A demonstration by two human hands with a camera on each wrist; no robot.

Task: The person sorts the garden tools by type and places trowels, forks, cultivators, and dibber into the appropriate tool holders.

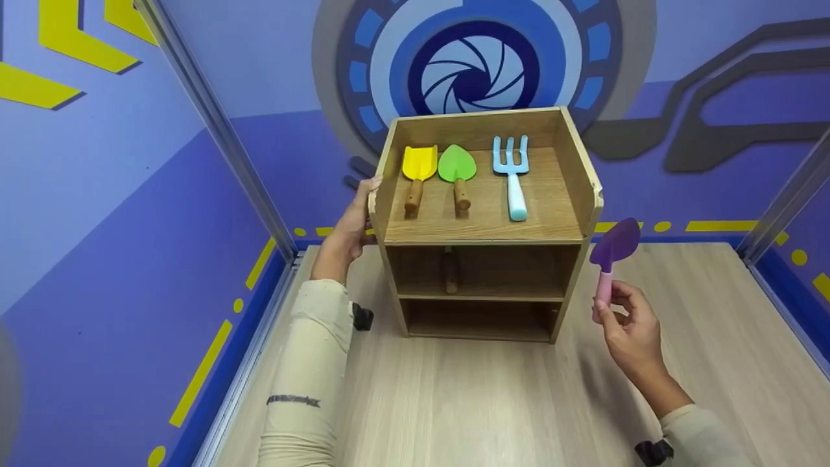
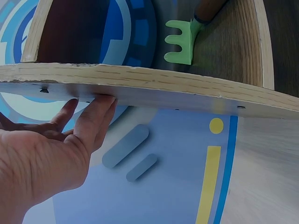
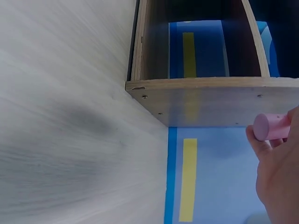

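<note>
My right hand (image 1: 635, 327) pinches the pink handle of a small purple toy trowel (image 1: 616, 243), its blade pointing up, beside the wooden shelf unit (image 1: 483, 232). In the right wrist view only the trowel's pink handle end (image 3: 268, 127) shows past the hand. My left hand (image 1: 350, 224) rests on the unit's left side; in the left wrist view its extended fingers (image 2: 96, 116) touch the outer panel. On the top shelf lie a yellow shovel (image 1: 420, 165), a green trowel (image 1: 458, 165) and a light blue fork (image 1: 512, 168).
In the middle compartment lies a green rake (image 2: 184, 44) with a brown handle (image 1: 450, 272). The unit stands on a light wood-grain table (image 1: 480, 395), close to the patterned back wall (image 1: 272, 149). Metal frame posts (image 1: 214, 117) rise at both sides.
</note>
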